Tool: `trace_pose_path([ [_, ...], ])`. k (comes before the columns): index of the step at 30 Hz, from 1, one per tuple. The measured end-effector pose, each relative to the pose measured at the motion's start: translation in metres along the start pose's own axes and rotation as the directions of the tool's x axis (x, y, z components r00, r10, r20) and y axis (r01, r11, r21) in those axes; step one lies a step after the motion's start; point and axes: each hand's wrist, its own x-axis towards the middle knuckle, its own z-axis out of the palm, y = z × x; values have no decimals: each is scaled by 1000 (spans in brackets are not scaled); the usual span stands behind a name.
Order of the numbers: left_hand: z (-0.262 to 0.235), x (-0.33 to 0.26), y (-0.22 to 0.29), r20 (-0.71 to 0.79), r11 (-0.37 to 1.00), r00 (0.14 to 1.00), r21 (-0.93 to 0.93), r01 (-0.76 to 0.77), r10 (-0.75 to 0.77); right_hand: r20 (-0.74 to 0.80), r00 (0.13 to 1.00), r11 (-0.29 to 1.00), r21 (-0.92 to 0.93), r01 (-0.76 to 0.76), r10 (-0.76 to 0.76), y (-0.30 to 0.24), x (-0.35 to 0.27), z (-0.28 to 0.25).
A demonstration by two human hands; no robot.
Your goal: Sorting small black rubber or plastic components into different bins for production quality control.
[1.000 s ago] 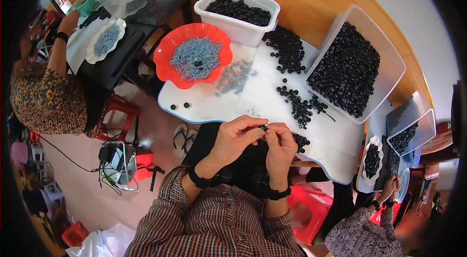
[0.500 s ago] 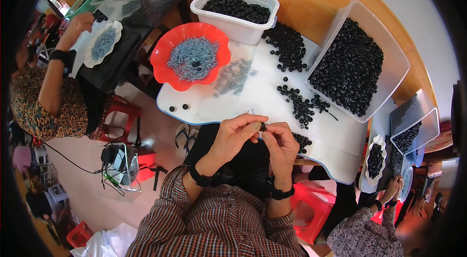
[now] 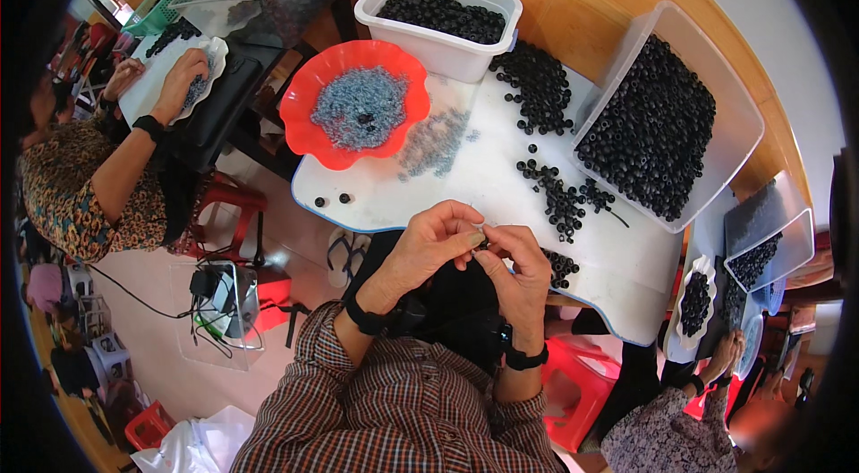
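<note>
My left hand (image 3: 431, 245) and my right hand (image 3: 517, 265) meet over my lap at the near edge of the white table (image 3: 483, 178). Their fingertips pinch one small black ring-shaped part (image 3: 483, 243) between them. Loose black rings (image 3: 562, 204) lie scattered on the table just beyond my hands. A red scalloped bowl (image 3: 356, 106) of small grey pieces stands further back to the left, with more grey pieces (image 3: 437, 142) spilled beside it.
A white tub (image 3: 440, 9) and a large clear bin (image 3: 664, 119) hold black rings at the back and right. A person at the left has a hand (image 3: 183, 79) on a white dish. Another person (image 3: 680, 419) sits at the lower right. Red stools stand below the tables.
The person at the left has moved a hand onto the white dish. My own hands stay together at the table edge with only slight finger movement.
</note>
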Motion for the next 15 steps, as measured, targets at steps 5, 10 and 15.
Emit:
trace_pose_path([
  [5, 4, -1, 3, -22, 999, 1000, 46, 7, -6, -5, 1000, 1000, -2, -10, 10, 4, -1, 1],
  [10, 5, -4, 0, 88, 991, 990, 73, -115, 109, -87, 996, 993, 113, -14, 24, 13, -2, 3],
  [15, 1, -3, -6, 88, 957, 977, 204, -208, 193, -118, 993, 995, 96, -18, 29, 8, -3, 6],
])
